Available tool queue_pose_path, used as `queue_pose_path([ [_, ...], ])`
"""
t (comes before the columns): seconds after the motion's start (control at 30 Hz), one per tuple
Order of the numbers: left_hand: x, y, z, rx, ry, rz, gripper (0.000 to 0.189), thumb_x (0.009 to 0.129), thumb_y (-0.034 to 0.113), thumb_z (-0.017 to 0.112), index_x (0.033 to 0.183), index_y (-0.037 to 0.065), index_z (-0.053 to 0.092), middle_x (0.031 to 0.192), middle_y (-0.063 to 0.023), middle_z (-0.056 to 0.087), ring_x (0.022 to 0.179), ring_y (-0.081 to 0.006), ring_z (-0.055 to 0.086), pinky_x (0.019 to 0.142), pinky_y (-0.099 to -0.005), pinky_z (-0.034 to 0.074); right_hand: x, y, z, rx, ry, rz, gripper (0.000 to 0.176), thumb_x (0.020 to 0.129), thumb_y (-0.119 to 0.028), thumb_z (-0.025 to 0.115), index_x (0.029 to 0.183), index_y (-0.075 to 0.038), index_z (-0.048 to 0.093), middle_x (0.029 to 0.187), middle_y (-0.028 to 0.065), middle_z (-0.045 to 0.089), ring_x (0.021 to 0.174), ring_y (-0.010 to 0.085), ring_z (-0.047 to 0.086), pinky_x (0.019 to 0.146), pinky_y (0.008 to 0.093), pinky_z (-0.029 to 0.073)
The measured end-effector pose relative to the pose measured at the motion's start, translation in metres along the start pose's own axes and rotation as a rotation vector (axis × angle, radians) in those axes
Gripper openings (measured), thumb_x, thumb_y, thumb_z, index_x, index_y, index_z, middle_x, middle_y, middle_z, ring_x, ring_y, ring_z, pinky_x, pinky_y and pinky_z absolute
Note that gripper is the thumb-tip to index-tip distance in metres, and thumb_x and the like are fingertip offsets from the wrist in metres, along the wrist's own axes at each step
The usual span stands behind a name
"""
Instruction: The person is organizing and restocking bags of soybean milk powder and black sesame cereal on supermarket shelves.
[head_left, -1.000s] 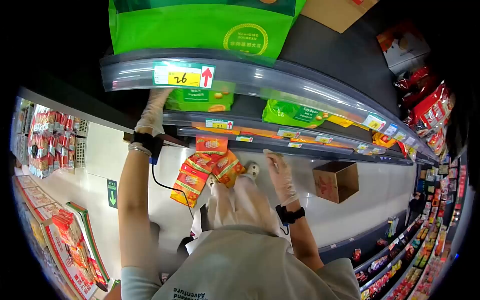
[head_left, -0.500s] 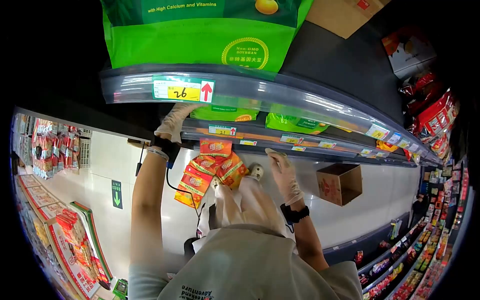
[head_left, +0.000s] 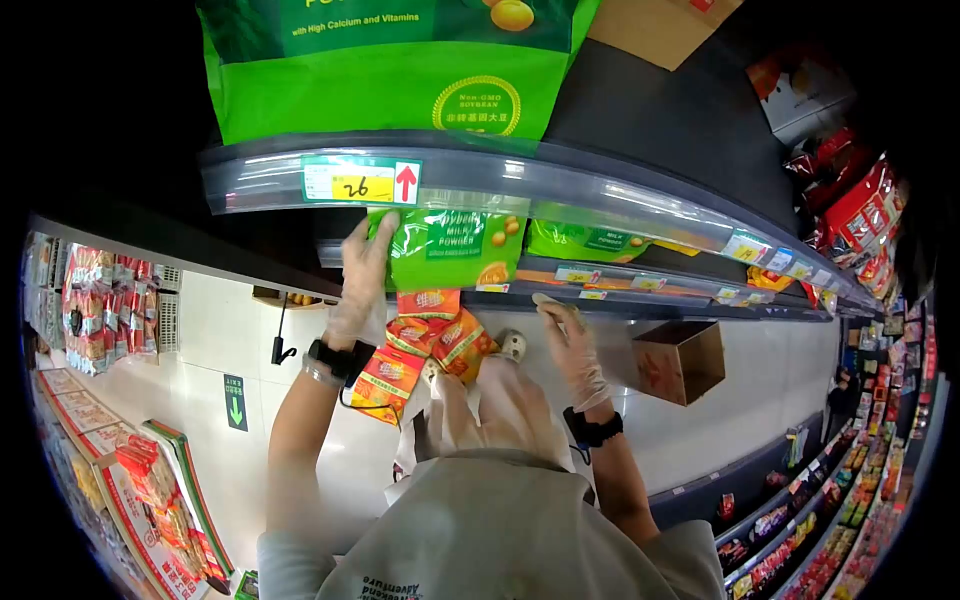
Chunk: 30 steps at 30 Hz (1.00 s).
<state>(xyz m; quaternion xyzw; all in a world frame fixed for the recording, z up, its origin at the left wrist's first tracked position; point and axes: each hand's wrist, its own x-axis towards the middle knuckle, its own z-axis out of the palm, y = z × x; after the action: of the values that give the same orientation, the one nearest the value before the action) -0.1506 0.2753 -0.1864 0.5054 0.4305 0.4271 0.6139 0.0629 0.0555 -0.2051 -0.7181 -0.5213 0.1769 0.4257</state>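
Note:
My left hand [head_left: 362, 275], in a clear glove, grips the left edge of a green bag of soybean milk powder [head_left: 455, 240]. The bag hangs in front of the lower shelf, its top just under the upper shelf's price rail [head_left: 470, 190]. My right hand [head_left: 572, 350], gloved too, hovers to the right below the lower shelf edge. Its fingers are loosely bent and apart from the thumb, and it holds nothing. Another green bag [head_left: 585, 240] lies on the lower shelf, right of the gripped one. Several orange-red bags [head_left: 430, 345] are on the floor by my feet.
A big green soybean powder bag [head_left: 390, 85] stands on the upper shelf beside a brown carton [head_left: 660, 30]. An open cardboard box [head_left: 680, 362] sits on the floor to the right. Stocked shelves [head_left: 830, 500] line the right side, and a display of packets [head_left: 160, 500] stands at left.
My left hand has come out from the lower shelf toward me, pulling the green bag out with it. My right hand has hardly moved.

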Motion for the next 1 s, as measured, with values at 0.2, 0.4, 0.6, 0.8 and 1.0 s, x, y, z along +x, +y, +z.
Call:
queue_pose_path([
  [0.2,-0.092,-0.009,-0.022,0.014,-0.009,-0.162,0.044,0.089,0.034,0.057,0.104,-0.007,0.056,0.087,-0.0043,0.06,0.075,-0.0076,0.051,0.066,-0.0209,0.043,-0.02,-0.004,0.002,0.879,-0.284,0.435,0.043,0.095,-0.036,0.041,0.122,-0.003,0.044,0.113,0.0062,0.054,0.106,0.016,0.052,0.088,0.0296,0.044],
  [0.4,-0.173,-0.035,-0.031,-0.166,0.204,-0.478,0.038,0.087,0.03,0.059,0.104,-0.004,0.058,0.089,-0.004,0.061,0.078,-0.01,0.053,0.071,-0.0238,0.044,-0.042,-0.044,-0.009,0.955,-0.457,0.604,0.053,0.085,-0.034,0.06,0.124,-0.003,0.04,0.115,0.0075,0.052,0.105,0.016,0.052,0.09,0.0296,0.044],
  [0.6,-0.239,-0.065,-0.04,-0.247,0.411,-0.52,0.047,0.085,0.039,0.062,0.103,-0.004,0.058,0.088,-0.0037,0.061,0.077,-0.0087,0.053,0.07,-0.0224,0.044,-0.062,-0.032,0.013,0.735,-0.626,0.868,0.064,0.07,-0.025,0.079,0.117,-0.003,0.041,0.106,0.007,0.057,0.099,0.0154,0.054,0.085,0.0277,0.047],
  [0.8,-0.272,-0.074,-0.027,-0.288,0.564,-0.582,0.043,0.089,0.036,0.056,0.105,-0.004,0.054,0.092,-0.0052,0.058,0.079,-0.0094,0.051,0.07,-0.0232,0.043,-0.055,-0.013,0.013,0.674,-0.787,0.95,0.056,0.071,-0.016,0.077,0.112,-0.002,0.042,0.1,0.007,0.056,0.093,0.0174,0.059,0.076,0.0285,0.05],
  [1.0,-0.318,-0.124,0.008,-0.307,0.713,-0.571,0.043,0.089,0.037,0.054,0.11,-0.001,0.048,0.094,-0.006,0.056,0.082,-0.0102,0.05,0.072,-0.0237,0.041,-0.055,0.015,0.003,0.523,-0.83,0.694,0.048,0.074,-0.011,0.073,0.109,0.0,0.042,0.102,0.0075,0.048,0.093,0.0226,0.061,0.077,0.0307,0.051],
])
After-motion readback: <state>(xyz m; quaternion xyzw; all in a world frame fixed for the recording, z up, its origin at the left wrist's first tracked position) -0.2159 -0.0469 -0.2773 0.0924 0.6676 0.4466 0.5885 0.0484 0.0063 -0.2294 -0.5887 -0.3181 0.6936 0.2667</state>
